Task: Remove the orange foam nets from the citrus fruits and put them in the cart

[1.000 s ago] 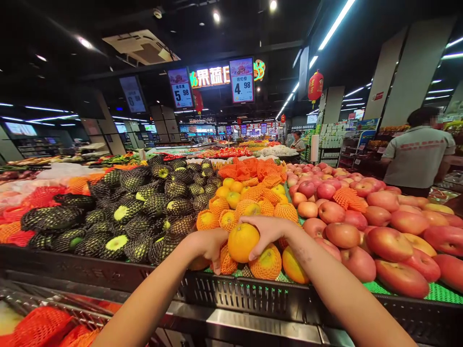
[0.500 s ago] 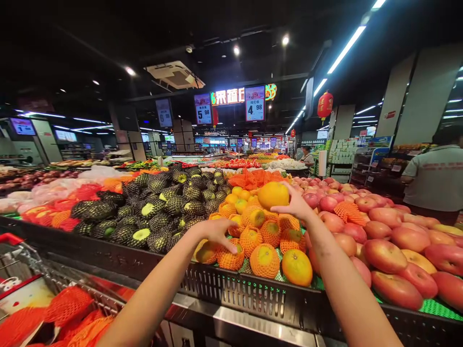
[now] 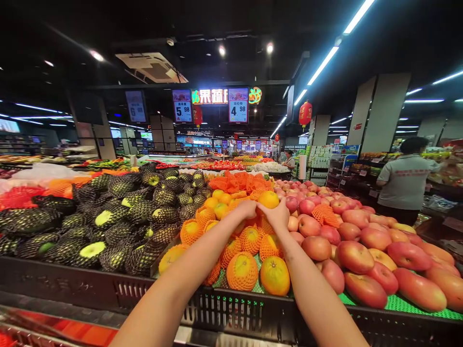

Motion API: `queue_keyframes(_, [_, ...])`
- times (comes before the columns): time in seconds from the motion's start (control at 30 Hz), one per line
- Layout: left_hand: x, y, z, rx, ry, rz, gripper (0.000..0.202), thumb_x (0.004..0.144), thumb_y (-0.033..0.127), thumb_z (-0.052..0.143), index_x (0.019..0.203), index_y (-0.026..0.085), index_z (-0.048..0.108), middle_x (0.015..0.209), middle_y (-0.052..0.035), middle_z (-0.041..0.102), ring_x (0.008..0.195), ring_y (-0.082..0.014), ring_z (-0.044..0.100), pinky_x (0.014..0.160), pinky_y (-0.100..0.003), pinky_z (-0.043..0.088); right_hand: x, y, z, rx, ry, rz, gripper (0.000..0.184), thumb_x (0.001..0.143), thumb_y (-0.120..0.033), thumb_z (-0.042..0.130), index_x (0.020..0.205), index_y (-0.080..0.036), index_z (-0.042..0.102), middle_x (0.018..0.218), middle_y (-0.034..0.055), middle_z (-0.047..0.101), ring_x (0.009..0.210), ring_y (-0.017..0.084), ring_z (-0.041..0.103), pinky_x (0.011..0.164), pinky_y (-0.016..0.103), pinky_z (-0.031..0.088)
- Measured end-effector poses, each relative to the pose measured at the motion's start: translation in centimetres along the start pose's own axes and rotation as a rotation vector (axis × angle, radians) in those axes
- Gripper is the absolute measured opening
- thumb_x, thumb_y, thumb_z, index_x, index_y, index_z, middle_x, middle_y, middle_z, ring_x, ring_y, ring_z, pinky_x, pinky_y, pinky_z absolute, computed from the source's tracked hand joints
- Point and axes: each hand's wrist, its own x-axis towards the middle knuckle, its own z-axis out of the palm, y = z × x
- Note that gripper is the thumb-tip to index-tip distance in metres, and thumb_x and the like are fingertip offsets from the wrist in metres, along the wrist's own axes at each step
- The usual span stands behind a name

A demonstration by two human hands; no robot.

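My right hand (image 3: 277,212) is wrapped round a bare orange (image 3: 268,198) above the middle of the orange pile. Close to its left, touching or nearly touching it, is my left hand (image 3: 249,209); its fingers are curled inward and what they hold, if anything, is hidden. Below my wrists lie oranges in orange foam nets (image 3: 242,271), with one bare orange (image 3: 275,275) at the front edge. Behind my hands is a heap of loose orange foam nets (image 3: 240,182).
Dark-netted green melons (image 3: 119,231) fill the left side, and red apples (image 3: 352,254) the right. A black slotted rim (image 3: 231,308) runs along the front. Red cart parts (image 3: 83,331) show at lower left. A person in a grey shirt (image 3: 405,180) stands at right.
My left hand has moved from the front oranges up beside my right hand, and its fingers have curled in. My right hand still holds the orange, now lower. The view has turned right.
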Motion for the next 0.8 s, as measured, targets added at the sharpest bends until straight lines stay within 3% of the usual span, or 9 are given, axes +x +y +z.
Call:
queue_keyframes(0.1, [-1.9,-1.6,-1.1,-0.086,0.180,-0.016,0.019,0.081,0.033,0.068,0.095,0.019,0.067,0.106,-0.0110,0.072,0.102,-0.0265,0.067,0.092,-0.036,0.051,0.1,-0.5,-0.5,0.054,0.033,0.001,0.088,0.061,-0.070,0.076,0.125,-0.017,0.045,0.117,0.0238,0.068,0.109,0.044,0.066,0.088,0.052,0.052])
queue_keyframes(0.17, [-3.5,-2.6,-2.2,-0.223,0.419,-0.049,0.033,0.080,0.040,0.072,0.102,0.020,0.059,0.114,-0.0099,0.068,0.106,-0.0256,0.064,0.094,-0.037,0.050,0.2,-0.7,-0.9,0.078,0.021,-0.014,0.090,0.063,-0.069,0.075,0.128,-0.017,0.042,0.122,0.0228,0.066,0.112,0.042,0.065,0.090,0.050,0.051])
queue_keyframes(0.23, [-4.7,-3.1,-3.0,-0.318,0.621,-0.108,0.035,0.079,0.038,0.072,0.102,0.021,0.053,0.113,-0.0085,0.065,0.107,-0.0254,0.062,0.094,-0.038,0.049,0.3,-0.6,-1.2,0.046,-0.078,-0.065,0.087,0.065,-0.069,0.075,0.128,-0.018,0.043,0.122,0.0194,0.066,0.111,0.039,0.066,0.090,0.047,0.051])
queue_keyframes(0.3, [-5.3,-3.3,-3.3,-0.352,0.726,-0.129,0.026,0.082,0.030,0.066,0.101,0.021,0.049,0.113,-0.0076,0.062,0.109,-0.0247,0.060,0.096,-0.037,0.047,0.2,-0.4,-1.1,-0.056,-0.246,-0.185,0.082,0.064,-0.065,0.079,0.125,-0.020,0.049,0.118,0.0151,0.068,0.108,0.036,0.065,0.089,0.046,0.050])
queue_keyframes(0.4, [-5.2,-3.1,-2.9,-0.375,0.765,-0.055,0.021,0.083,0.018,0.057,0.102,0.022,0.048,0.114,-0.0078,0.062,0.113,-0.0241,0.060,0.101,-0.038,0.046,0.0,0.2,-0.5,-0.136,-0.505,-0.373,0.085,0.056,-0.052,0.089,0.127,-0.022,0.054,0.115,0.0101,0.068,0.110,0.032,0.063,0.093,0.043,0.048])
queue_keyframes(0.47, [-4.8,-3.1,-2.3,-0.400,0.750,0.010,0.025,0.082,0.015,0.056,0.105,0.022,0.049,0.117,-0.0088,0.063,0.117,-0.0246,0.060,0.105,-0.040,0.044,0.0,0.8,0.1,-0.088,-0.611,-0.396,0.093,0.054,-0.049,0.091,0.134,-0.022,0.051,0.117,0.0083,0.067,0.110,0.029,0.062,0.095,0.041,0.048])
queue_keyframes(0.53, [-4.4,-3.1,-1.6,-0.448,0.731,0.052,0.030,0.083,0.013,0.058,0.111,0.021,0.049,0.122,-0.0101,0.063,0.121,-0.0253,0.059,0.108,-0.041,0.043,0.1,1.3,0.4,-0.051,-0.632,-0.372,0.096,0.056,-0.053,0.090,0.138,-0.022,0.049,0.118,0.0083,0.066,0.110,0.027,0.062,0.096,0.041,0.047])
queue_keyframes(0.67, [-3.6,-3.6,-0.7,-0.619,0.707,0.072,0.039,0.085,0.014,0.062,0.120,0.021,0.048,0.134,-0.0114,0.060,0.128,-0.0265,0.056,0.110,-0.042,0.043,0.7,1.9,0.2,-0.057,-0.547,-0.420,0.105,0.051,-0.056,0.092,0.140,-0.022,0.048,0.133,0.0127,0.060,0.124,0.032,0.056,0.107,0.047,0.042])
queue_keyframes(0.8, [-2.6,-4.1,0.0,-0.799,0.732,0.020,0.036,0.089,0.012,0.057,0.122,0.020,0.047,0.136,-0.0127,0.059,0.127,-0.0244,0.058,0.109,-0.041,0.044,1.0,1.9,-0.1,0.023,-0.625,-0.454,0.094,0.059,-0.056,0.088,0.137,-0.021,0.050,0.134,0.0113,0.060,0.124,0.030,0.058,0.107,0.043,0.044])
